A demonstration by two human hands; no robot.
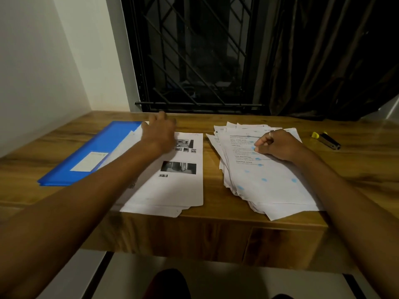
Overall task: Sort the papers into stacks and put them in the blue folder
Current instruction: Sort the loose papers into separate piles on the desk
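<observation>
The table point(356, 169) is showing smooth, glossy wood; the nine-o'clock folder point(103, 145) is gleaming like plastic; papers point(269, 190) are looking matt; the one-o'clock curtain point(323, 61) is hanging as cloth.

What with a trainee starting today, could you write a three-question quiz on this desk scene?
1. True or false: the blue folder lies left of both the neat stack and the messy pile.
2. Which does the right hand touch? A) blue folder B) messy pile C) neat stack
3. Fill in: the neat stack's top sheet shows printed ____.

Key: 1 true; 2 B; 3 photos.
</observation>
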